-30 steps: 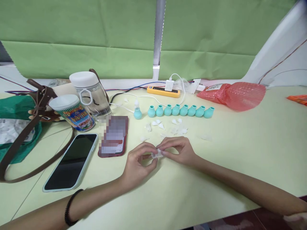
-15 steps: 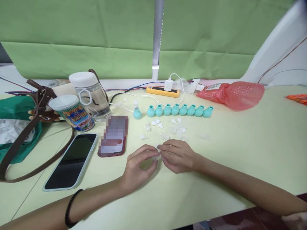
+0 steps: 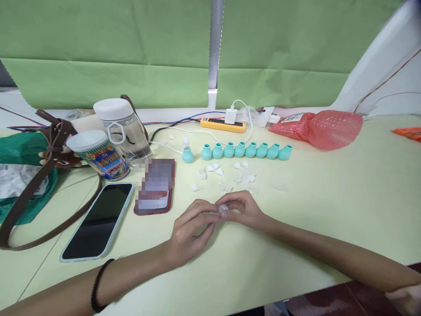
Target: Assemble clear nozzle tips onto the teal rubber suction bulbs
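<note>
A small clear plastic piece [image 3: 223, 210] is pinched between my two hands above the front of the table. My left hand [image 3: 192, 230] has its fingertips closed at the piece's left side. From the other side my right hand [image 3: 245, 210] grips it between thumb and fingers. Just beyond lie several loose white cone-shaped tips [image 3: 219, 172] and clear plastic parts [image 3: 246, 177]. Farther back stands a row of several turquoise rubber bulbs [image 3: 240, 150] with open necks. Apart on the left, one turquoise bulb [image 3: 187, 155] carries a clear and white tip.
Left of my hands lie a red-cased phone [image 3: 156, 188] and a larger phone [image 3: 98, 224]. Behind them are a patterned cup [image 3: 101, 158], a water bottle [image 3: 125, 131] and a brown strap [image 3: 29, 193]. A yellow power strip [image 3: 222, 125] and red plastic bag [image 3: 332, 129] lie at the back.
My right hand has turned, so its thumb now shows below the clear piece. The piece has shifted slightly right and is more visible between the fingers.
</note>
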`<state>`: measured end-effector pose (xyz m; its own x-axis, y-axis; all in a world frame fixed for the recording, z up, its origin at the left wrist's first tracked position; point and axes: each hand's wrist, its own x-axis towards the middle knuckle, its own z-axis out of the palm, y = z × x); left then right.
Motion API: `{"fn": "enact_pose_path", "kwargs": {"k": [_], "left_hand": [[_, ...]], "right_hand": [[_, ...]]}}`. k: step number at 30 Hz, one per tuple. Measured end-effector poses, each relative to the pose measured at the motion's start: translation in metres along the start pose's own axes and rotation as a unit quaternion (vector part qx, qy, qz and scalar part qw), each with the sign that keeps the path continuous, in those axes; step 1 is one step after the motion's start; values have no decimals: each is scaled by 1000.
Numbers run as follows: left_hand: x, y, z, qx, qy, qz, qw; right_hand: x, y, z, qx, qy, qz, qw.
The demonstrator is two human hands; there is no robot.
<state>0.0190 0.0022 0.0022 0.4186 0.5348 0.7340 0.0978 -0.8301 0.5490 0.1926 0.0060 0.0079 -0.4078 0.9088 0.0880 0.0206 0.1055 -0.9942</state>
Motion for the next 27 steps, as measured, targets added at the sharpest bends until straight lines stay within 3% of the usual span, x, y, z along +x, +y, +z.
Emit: {"fn": "enact_pose_path", "kwargs": {"k": [8,14,20,27], "left_hand": [[-1,1,1,-8,3,-37,999],[-3,1,1,-23,3,-46,999],[0,2,1,-44,3,-111,993],[-1,1,2,-31,-21,-121,992]], "right_hand": [[2,2,0,47,-20,42,998],[0,3,5,39,1,27,999],[-2,3,8,91,41,20,995],[-1,-2,5,95,-25,44,994]]}}
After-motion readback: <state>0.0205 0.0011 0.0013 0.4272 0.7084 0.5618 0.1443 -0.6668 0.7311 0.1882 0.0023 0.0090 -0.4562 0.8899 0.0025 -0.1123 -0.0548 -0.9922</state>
